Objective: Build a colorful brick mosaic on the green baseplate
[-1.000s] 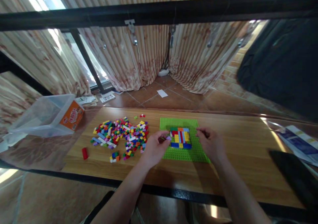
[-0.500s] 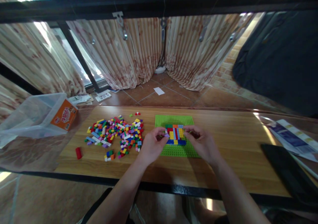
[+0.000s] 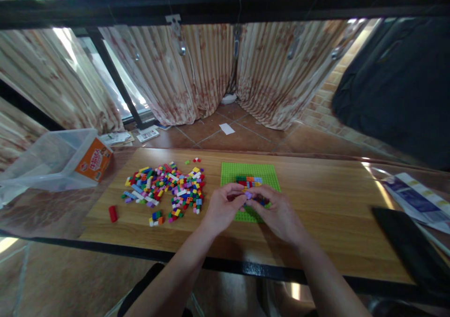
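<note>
Just above the green baseplate (image 3: 228,169), my left hand (image 3: 222,208) and my right hand (image 3: 277,212) meet fingertip to fingertip. Between them is a small purple brick (image 3: 248,195), pinched by the fingers of both hands. Under and behind the fingers, a flat patch of coloured bricks (image 3: 249,180) is fixed on the baseplate; green, orange, light blue and red ones show along its far side. My hands hide most of the rest of that patch.
A heap of loose mixed bricks (image 3: 165,182) lies on the wooden table (image 3: 326,214) to the left, with a small cluster (image 3: 156,218) nearer me. A red cylinder (image 3: 112,213) lies at the left. Beyond are a clear plastic bin (image 3: 56,160) and, right, a dark flat object (image 3: 395,237).
My right hand has moved left to meet my left hand, which has shifted slightly right. The purple brick now sits between both hands, which cover more of the brick patch.
</note>
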Motion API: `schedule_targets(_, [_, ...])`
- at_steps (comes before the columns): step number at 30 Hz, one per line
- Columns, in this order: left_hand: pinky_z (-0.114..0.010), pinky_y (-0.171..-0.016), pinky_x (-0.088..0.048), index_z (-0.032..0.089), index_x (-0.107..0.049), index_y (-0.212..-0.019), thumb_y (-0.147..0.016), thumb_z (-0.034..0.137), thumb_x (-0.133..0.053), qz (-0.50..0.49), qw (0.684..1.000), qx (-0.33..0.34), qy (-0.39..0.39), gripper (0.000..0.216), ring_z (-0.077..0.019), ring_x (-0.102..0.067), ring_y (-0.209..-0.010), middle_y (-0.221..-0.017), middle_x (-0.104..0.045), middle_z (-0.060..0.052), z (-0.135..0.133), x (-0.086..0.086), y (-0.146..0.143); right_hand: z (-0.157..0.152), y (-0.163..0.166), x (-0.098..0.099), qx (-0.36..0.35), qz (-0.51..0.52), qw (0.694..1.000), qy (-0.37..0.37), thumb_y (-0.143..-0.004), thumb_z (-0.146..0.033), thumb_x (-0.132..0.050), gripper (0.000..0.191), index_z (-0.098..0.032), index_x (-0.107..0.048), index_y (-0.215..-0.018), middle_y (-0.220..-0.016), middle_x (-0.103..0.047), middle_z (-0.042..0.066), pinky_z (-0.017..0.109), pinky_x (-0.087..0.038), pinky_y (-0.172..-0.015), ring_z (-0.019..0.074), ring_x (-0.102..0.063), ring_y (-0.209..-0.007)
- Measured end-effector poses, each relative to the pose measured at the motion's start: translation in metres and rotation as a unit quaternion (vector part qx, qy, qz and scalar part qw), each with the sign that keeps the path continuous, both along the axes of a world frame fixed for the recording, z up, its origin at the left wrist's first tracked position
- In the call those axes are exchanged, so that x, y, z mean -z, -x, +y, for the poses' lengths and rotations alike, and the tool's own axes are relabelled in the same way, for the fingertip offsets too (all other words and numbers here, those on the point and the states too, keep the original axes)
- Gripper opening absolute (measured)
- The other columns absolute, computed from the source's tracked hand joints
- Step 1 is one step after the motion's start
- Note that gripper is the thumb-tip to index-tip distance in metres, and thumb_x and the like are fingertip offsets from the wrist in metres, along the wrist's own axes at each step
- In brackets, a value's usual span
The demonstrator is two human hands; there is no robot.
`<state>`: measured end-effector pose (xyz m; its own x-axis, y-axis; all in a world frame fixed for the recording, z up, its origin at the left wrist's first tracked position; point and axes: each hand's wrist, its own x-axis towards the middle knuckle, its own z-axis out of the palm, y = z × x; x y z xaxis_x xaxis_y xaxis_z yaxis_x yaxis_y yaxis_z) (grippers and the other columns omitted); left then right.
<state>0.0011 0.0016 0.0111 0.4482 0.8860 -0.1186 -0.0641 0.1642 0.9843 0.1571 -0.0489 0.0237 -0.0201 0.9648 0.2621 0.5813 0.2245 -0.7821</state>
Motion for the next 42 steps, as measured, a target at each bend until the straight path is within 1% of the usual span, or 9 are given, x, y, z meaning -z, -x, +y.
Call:
schedule_targets(5, [-0.026,-0.061,-0.055,0.017,-0.066,-0.099,-0.081,0.021,-0.062,0.062,0.996,-0.019,-0.061,0.019,-0.0151,-0.067,-0.072,-0.089,-0.073,-0.006,0.000,0.001,0.003,-0.004,-0.025,0.006,0.025,0.005,1.000,0.010,-0.087,-0.034,-0.063,0.017,-0.026,-0.072,-0.099,-0.092,-0.067,0.003,0.032,-0.049,-0.074,0.0170,-0.061,-0.082])
schedule_targets(10, [-0.031,-0.079,-0.056,0.017,-0.069,-0.095,-0.082,0.012,-0.059,0.140,0.978,-0.029,-0.152,0.017,-0.0178,-0.069,-0.086,-0.095,-0.075,-0.006,0.001,-0.001,0.008,-0.008,-0.048,0.021,0.059,0.012,0.997,0.054,-0.081,-0.037,-0.069,0.018,-0.026,-0.075,-0.093,-0.090,-0.068,0.002,0.031,-0.046,-0.066,0.0165,-0.059,-0.075])
schedule_targets(17, [-0.029,-0.077,-0.053,0.018,-0.070,-0.097,-0.084,0.014,-0.056,0.205,0.959,-0.007,-0.196,0.020,-0.0172,-0.068,-0.081,-0.091,-0.075,-0.005,-0.004,0.002,0.004,-0.002,-0.043,0.033,0.076,0.050,0.991,0.096,-0.073,-0.041,-0.074,0.024,-0.026,-0.078,-0.092,-0.098,-0.066,0.005,0.034,-0.047,-0.070,0.0202,-0.061,-0.085])
schedule_targets(23, [-0.029,-0.073,-0.052,0.018,-0.071,-0.102,-0.084,0.017,-0.055,0.239,0.945,0.002,-0.221,0.023,-0.0179,-0.067,-0.078,-0.090,-0.074,-0.006,-0.007,0.006,0.001,0.001,-0.044,0.039,0.093,0.042,0.991,0.083,-0.071,-0.044,-0.073,0.026,-0.025,-0.077,-0.089,-0.106,-0.064,0.007,0.034,-0.047,-0.069,0.0217,-0.061,-0.088])
schedule_targets(27, [-0.028,-0.073,-0.052,0.019,-0.071,-0.100,-0.085,0.016,-0.054,0.260,0.933,0.007,-0.247,0.023,-0.0178,-0.066,-0.079,-0.090,-0.074,-0.005,-0.008,0.004,0.001,0.001,-0.042,0.039,0.100,0.036,0.992,0.069,-0.073,-0.049,-0.071,0.031,-0.022,-0.075,-0.090,-0.098,-0.066,0.007,0.034,-0.047,-0.067,0.0202,-0.060,-0.082])
schedule_targets(31, [-0.030,-0.077,-0.054,0.017,-0.068,-0.107,-0.085,0.015,-0.054,0.267,0.922,0.006,-0.280,0.026,-0.0182,-0.066,-0.082,-0.095,-0.073,-0.005,-0.011,0.004,0.000,0.002,-0.039,0.036,0.135,0.023,0.986,0.098,-0.070,-0.049,-0.073,0.036,-0.021,-0.072,-0.092,-0.085,-0.067,0.005,0.034,-0.047,-0.066,0.0200,-0.061,-0.075])
schedule_targets(34, [-0.032,-0.082,-0.054,0.017,-0.064,-0.116,-0.088,0.016,-0.051,0.278,0.905,0.014,-0.322,0.031,-0.0186,-0.066,-0.086,-0.103,-0.071,-0.007,-0.015,0.004,-0.003,0.001,-0.040,0.033,0.141,0.022,0.984,0.109,-0.068,-0.047,-0.075,0.037,-0.021,-0.071,-0.095,-0.080,-0.067,0.003,0.033,-0.046,-0.065,0.0196,-0.061,-0.072])
schedule_targets(38, [-0.034,-0.086,-0.055,0.022,-0.060,-0.126,-0.092,0.019,-0.048,0.310,0.878,0.043,-0.362,0.036,-0.0197,-0.066,-0.095,-0.110,-0.068,-0.007,-0.023,0.005,-0.006,0.001,-0.044,0.032,0.134,0.089,0.981,0.112,-0.068,-0.050,-0.075,0.042,-0.019,-0.069,-0.096,-0.080,-0.069,0.004,0.032,-0.048,-0.064,0.0195,-0.062,-0.071])
schedule_targets(42, [-0.037,-0.083,-0.057,0.021,-0.055,-0.131,-0.095,0.021,-0.044,0.362,0.837,0.067,-0.404,0.038,-0.0221,-0.067,-0.095,-0.109,-0.067,-0.008,-0.027,0.004,-0.009,0.004,-0.043,0.033,0.150,0.105,0.977,0.113,-0.074,-0.050,-0.068,0.034,-0.019,-0.071,-0.087,-0.079,-0.071,0.005,0.033,-0.049,-0.068,0.0198,-0.063,-0.072])
